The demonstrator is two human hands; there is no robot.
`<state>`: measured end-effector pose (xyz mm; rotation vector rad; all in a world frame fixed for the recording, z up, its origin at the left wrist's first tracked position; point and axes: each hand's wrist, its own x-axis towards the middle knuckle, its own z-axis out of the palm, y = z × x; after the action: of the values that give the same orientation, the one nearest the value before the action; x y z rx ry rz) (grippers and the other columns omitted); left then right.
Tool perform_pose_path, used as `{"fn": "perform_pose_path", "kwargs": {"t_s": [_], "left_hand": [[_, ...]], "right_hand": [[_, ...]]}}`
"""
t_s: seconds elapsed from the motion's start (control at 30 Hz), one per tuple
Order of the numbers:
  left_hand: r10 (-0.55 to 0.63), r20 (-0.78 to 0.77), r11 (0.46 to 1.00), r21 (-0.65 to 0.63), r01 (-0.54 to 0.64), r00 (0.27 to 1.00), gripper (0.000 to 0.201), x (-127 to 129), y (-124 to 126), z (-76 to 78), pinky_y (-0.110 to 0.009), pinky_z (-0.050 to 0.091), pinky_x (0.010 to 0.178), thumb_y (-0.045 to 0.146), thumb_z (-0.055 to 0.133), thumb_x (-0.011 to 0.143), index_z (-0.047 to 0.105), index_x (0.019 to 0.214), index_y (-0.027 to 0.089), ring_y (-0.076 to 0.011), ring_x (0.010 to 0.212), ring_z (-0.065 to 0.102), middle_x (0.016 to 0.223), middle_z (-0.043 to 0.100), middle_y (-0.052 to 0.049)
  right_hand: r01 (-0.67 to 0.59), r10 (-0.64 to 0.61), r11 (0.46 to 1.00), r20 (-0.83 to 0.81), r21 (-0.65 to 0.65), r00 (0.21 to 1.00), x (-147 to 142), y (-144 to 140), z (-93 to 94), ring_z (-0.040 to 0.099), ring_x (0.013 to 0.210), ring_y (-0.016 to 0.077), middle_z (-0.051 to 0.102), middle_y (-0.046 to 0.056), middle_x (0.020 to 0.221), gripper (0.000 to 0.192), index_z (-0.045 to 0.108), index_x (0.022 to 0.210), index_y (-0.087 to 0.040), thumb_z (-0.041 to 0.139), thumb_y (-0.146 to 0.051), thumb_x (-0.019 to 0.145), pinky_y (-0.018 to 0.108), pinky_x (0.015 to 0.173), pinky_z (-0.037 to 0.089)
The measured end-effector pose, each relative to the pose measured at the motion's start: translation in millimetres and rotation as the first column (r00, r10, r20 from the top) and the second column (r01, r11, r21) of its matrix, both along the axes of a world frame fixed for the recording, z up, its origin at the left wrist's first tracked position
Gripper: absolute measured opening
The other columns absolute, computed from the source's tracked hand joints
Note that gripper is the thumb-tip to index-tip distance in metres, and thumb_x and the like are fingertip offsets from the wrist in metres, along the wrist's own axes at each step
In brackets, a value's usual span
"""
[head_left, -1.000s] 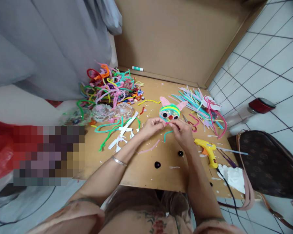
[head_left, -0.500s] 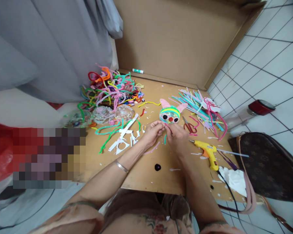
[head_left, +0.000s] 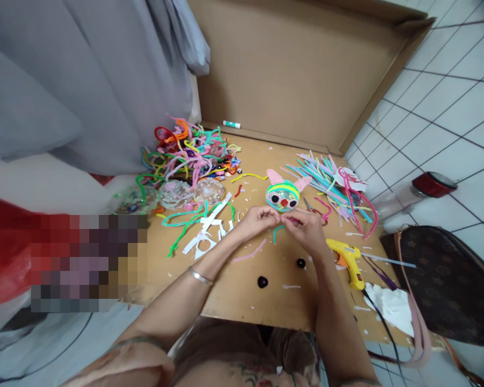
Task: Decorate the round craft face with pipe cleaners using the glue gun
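My left hand and my right hand meet fingertip to fingertip at mid-table. Between them they pinch a short pink pipe cleaner, mostly hidden by the fingers. Just beyond the hands rests a cat-like face ornament with pink ears, green and yellow bands, black eyes and a red nose. Below my hands lies a bent teal pipe cleaner piece. Two black round pieces, one near the front and another beside my right forearm, lie on the table. Scissors are partly covered by my right hand.
A yellow glue gun lies right, near crumpled tissue and a brown bag. Pipe cleaners are heaped left and bundled right. White paper scraps lie left. A cardboard panel stands behind.
My hands have shifted slightly right and nearer to me, below the face ornament, still pinching the pink piece. The second black round piece now shows beside my right forearm. The view has tilted slightly.
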<state>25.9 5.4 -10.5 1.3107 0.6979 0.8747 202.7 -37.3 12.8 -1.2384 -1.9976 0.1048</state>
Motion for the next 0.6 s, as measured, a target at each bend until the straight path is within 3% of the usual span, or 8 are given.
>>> {"fn": "perform_pose_path", "kwargs": {"t_s": [0.27,0.43,0.6], "left_hand": [[-0.027,-0.176,0.991,0.121,0.049,0.984,0.028,-8,1,6.9,-0.023,0.029,0.057,0.042,0.070,0.071,0.065,0.067,0.015,-0.0082,0.056,0.039,0.057,0.051,0.005],[0.091,-0.022,0.995,0.052,-0.090,0.996,0.020,-3,1,4.5,-0.024,0.031,0.059,0.034,0.067,0.065,0.065,0.070,0.015,-0.0085,0.057,0.043,0.060,0.056,0.003],[0.200,0.136,0.977,-0.097,-0.188,0.970,0.018,3,-1,4.9,-0.023,0.026,0.053,0.033,0.067,0.061,0.063,0.066,0.016,-0.0066,0.050,0.037,0.055,0.052,0.005]], "right_hand": [[-0.024,0.027,0.999,0.066,-0.037,0.997,1,1,-2.0,0.063,0.069,0.0173,0.068,0.003,0.074,0.018,0.072,0.080,-0.021,0.060,-0.024,0.092,0.028,0.065,0.045],[0.030,-0.029,0.994,-0.004,0.105,1.000,-6,1,-1.8,0.064,0.075,0.0187,0.069,0.004,0.078,0.018,0.068,0.084,-0.020,0.056,-0.023,0.096,0.029,0.069,0.047],[0.097,-0.104,0.973,0.023,0.211,0.994,-23,-3,-5.7,0.062,0.074,0.0182,0.066,0.004,0.078,0.021,0.066,0.086,-0.021,0.050,-0.020,0.099,0.030,0.068,0.046]]}}
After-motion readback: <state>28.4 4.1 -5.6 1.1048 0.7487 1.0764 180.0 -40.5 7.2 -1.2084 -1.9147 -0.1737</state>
